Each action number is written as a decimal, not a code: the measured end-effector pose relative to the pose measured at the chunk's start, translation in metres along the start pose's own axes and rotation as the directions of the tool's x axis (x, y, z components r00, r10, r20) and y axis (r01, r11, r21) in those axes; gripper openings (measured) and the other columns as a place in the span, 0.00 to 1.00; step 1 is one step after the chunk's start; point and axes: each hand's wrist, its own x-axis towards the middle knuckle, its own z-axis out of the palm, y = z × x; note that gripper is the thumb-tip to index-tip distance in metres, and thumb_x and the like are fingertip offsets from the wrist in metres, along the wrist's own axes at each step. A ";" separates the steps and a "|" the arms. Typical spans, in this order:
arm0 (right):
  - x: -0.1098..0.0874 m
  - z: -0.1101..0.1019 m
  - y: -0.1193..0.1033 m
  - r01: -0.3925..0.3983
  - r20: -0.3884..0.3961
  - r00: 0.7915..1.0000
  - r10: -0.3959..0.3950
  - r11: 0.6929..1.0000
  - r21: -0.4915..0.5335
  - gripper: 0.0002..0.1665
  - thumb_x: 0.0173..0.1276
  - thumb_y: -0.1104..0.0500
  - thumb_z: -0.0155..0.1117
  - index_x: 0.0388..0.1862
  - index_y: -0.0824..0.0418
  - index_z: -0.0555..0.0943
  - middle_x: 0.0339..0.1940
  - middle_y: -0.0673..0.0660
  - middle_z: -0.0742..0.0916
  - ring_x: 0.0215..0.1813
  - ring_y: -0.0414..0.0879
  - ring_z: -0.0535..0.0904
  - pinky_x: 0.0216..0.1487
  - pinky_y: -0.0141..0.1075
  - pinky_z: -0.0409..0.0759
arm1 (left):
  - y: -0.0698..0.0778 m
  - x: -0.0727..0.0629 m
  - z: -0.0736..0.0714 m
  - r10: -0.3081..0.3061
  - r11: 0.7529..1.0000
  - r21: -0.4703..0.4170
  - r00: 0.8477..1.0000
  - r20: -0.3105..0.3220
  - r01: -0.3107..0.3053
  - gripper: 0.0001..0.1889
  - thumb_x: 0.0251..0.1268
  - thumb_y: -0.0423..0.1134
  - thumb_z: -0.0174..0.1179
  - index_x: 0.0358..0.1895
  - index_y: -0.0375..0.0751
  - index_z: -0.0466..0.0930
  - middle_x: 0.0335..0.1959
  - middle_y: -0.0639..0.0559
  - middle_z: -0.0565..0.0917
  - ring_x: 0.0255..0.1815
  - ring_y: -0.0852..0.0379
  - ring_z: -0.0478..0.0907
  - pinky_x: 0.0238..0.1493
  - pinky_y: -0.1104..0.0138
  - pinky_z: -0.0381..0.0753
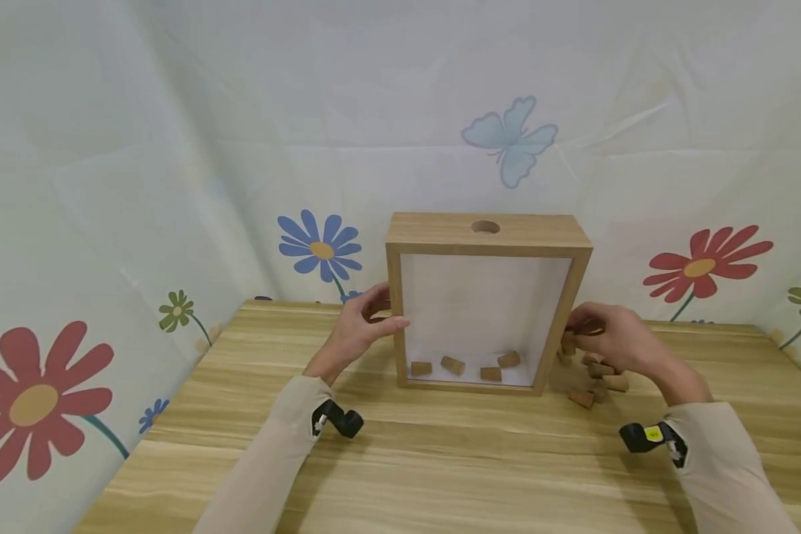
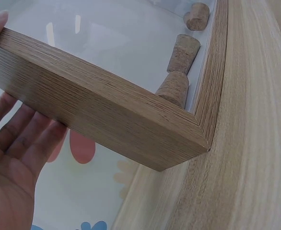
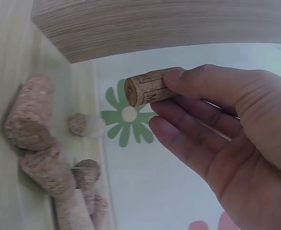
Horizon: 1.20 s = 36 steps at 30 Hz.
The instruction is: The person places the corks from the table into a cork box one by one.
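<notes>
A shallow wooden box frame (image 1: 494, 251) with a clear front stands upright on the table, a round hole (image 1: 486, 228) in its top. My left hand (image 1: 358, 328) grips its left side, thumb at the front edge, fingers reaching to the back edge. Several corks (image 1: 452, 364) lie on the floor inside. Close to the box's right side, my right hand (image 1: 619, 337) pinches a printed cork (image 3: 152, 87) between thumb and fingers, above the table. Beside and below that hand sits a loose pile of corks (image 1: 615, 383).
The wood-grain table (image 1: 427, 460) runs back to a white cloth backdrop (image 1: 347, 111) printed with flowers and a butterfly. One cork (image 1: 581, 399) lies at the near side of the pile. A small black camera is strapped on each wrist.
</notes>
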 end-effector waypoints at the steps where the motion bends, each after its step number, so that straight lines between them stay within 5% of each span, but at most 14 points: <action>1: 0.000 -0.001 -0.002 0.005 -0.007 1.000 -0.005 1.000 0.001 0.10 0.72 0.66 0.71 0.50 0.66 0.86 0.45 0.58 0.90 0.50 0.58 0.88 0.51 0.52 0.87 | 0.000 0.000 0.000 -0.002 1.000 0.002 1.000 -0.003 0.002 0.39 0.66 0.43 0.75 0.77 0.36 0.71 0.63 0.40 0.82 0.64 0.43 0.79 0.63 0.57 0.82; 13: 0.000 -0.012 -0.020 0.037 -0.096 0.995 -0.039 0.999 -0.025 0.13 0.72 0.70 0.70 0.54 0.70 0.85 0.47 0.62 0.91 0.50 0.61 0.88 0.51 0.55 0.87 | -0.001 -0.002 -0.005 -0.015 1.000 -0.009 1.000 -0.008 0.015 0.38 0.67 0.42 0.73 0.77 0.36 0.70 0.62 0.39 0.82 0.65 0.42 0.78 0.62 0.59 0.82; 18: -0.005 -0.016 -0.022 0.046 -0.145 0.988 -0.049 0.999 -0.023 0.13 0.72 0.69 0.72 0.53 0.69 0.85 0.45 0.61 0.91 0.49 0.58 0.88 0.47 0.33 0.86 | -0.001 -0.001 -0.003 -0.031 0.999 -0.018 1.000 -0.004 0.031 0.37 0.67 0.40 0.73 0.77 0.37 0.70 0.63 0.39 0.82 0.64 0.43 0.79 0.58 0.60 0.84; 23: -0.013 -0.023 -0.022 0.043 -0.197 0.979 -0.047 0.999 -0.026 0.12 0.72 0.67 0.72 0.52 0.66 0.85 0.45 0.60 0.91 0.45 0.40 0.87 0.42 0.21 0.79 | 0.000 -0.001 0.002 -0.045 0.999 -0.025 0.999 -0.003 0.045 0.38 0.67 0.41 0.74 0.77 0.37 0.71 0.63 0.40 0.82 0.64 0.44 0.80 0.59 0.59 0.84; 30: -0.017 -0.035 -0.028 0.002 -0.246 0.969 -0.021 0.997 -0.077 0.14 0.71 0.65 0.75 0.53 0.64 0.84 0.45 0.63 0.91 0.45 0.58 0.91 0.39 0.18 0.75 | 0.001 0.000 0.002 -0.027 0.999 -0.036 1.000 -0.006 0.027 0.38 0.65 0.40 0.74 0.77 0.36 0.71 0.62 0.40 0.83 0.63 0.44 0.80 0.59 0.59 0.84; 36: -0.013 -0.055 -0.042 0.039 -0.277 0.959 -0.065 0.994 -0.100 0.14 0.69 0.67 0.76 0.52 0.63 0.84 0.45 0.64 0.91 0.40 0.21 0.81 0.38 0.17 0.74 | 0.001 0.000 0.000 -0.017 1.000 -0.026 1.000 -0.010 0.017 0.37 0.65 0.40 0.74 0.77 0.36 0.71 0.62 0.40 0.83 0.63 0.44 0.80 0.59 0.60 0.84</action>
